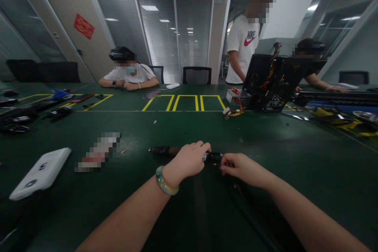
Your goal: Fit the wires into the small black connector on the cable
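A dark, slim power tool that looks like an electric screwdriver (165, 151) lies across the green table, its narrow tip pointing left. My left hand (191, 158), with a green bangle at the wrist, is wrapped over its body from above. At the tool's right end, the fingers of my right hand (239, 168) are pinched together, closed around what looks like the end of a black cable (251, 208). The cable runs from below this hand toward the lower right. My fingertips partly hide where cable and tool meet.
On the left lie a white power bank (41, 173) and a blurred-out flat item (99, 152). Ahead, yellow tape (186, 96) marks the table. A black computer case (265, 82) and a power supply (238, 97) stand at the right. Several people are around the far side.
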A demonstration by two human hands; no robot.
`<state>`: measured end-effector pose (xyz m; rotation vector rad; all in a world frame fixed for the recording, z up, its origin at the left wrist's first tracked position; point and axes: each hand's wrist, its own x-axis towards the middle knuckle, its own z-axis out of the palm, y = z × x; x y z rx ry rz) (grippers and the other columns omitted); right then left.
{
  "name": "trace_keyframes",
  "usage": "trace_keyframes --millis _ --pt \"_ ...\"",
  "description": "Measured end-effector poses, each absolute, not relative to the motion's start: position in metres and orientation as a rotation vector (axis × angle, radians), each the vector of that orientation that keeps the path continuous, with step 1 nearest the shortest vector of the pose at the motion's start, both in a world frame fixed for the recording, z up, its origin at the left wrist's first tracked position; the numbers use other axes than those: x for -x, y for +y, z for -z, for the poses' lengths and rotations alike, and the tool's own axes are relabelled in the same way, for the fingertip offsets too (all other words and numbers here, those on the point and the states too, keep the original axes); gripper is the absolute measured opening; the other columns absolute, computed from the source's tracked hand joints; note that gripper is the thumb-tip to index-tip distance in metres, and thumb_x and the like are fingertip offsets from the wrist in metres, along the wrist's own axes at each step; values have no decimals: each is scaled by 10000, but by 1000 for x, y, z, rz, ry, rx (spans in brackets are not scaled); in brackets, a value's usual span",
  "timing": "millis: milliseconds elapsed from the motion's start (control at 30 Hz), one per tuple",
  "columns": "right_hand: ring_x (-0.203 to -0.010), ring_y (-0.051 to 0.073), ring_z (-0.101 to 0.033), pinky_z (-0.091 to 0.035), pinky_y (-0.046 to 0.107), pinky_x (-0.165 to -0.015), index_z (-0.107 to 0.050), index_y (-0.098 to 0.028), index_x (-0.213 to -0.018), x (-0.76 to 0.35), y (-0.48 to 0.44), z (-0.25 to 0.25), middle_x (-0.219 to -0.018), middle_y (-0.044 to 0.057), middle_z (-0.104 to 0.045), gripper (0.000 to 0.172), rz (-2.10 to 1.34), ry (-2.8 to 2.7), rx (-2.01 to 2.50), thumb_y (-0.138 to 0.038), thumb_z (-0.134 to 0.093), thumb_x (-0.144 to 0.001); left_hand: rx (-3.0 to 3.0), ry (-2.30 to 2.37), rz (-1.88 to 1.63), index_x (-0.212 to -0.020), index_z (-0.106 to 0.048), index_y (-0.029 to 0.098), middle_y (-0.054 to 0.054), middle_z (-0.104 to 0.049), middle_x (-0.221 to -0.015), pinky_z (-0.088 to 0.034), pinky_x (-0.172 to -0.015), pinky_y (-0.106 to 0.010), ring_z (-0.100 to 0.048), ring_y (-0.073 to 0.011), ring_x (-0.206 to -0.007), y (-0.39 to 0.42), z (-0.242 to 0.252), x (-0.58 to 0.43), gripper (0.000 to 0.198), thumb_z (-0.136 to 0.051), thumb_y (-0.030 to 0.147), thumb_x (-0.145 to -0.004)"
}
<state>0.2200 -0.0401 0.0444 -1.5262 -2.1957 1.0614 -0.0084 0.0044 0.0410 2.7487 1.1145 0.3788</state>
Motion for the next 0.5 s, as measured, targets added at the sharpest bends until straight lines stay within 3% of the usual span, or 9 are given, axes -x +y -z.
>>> trace_keyframes --millis 233,500 --pt "-728 155 -669 -457 253 -647 -602 -198 -977 -217 -25 -23 -799 0 -719 166 -823 -1866 1584 -330 -530 -906 -2800 1168 -457 -1010 -487 201 -63 -583 -1025 -453 -834 -376 -579 -241 -963 3 -24 -14 145 -552 208 -881" --pt "-717 182 -679 -490 268 -627 -640 -212 -934 -236 -6 -1 -795 8 -726 193 -839 -1915 1550 -380 -597 -849 -2901 1254 -460 -1003 -473 184 -51 -604 -996 -468 -788 -353 -604 -222 -916 4 -18 -23 167 -563 292 -913"
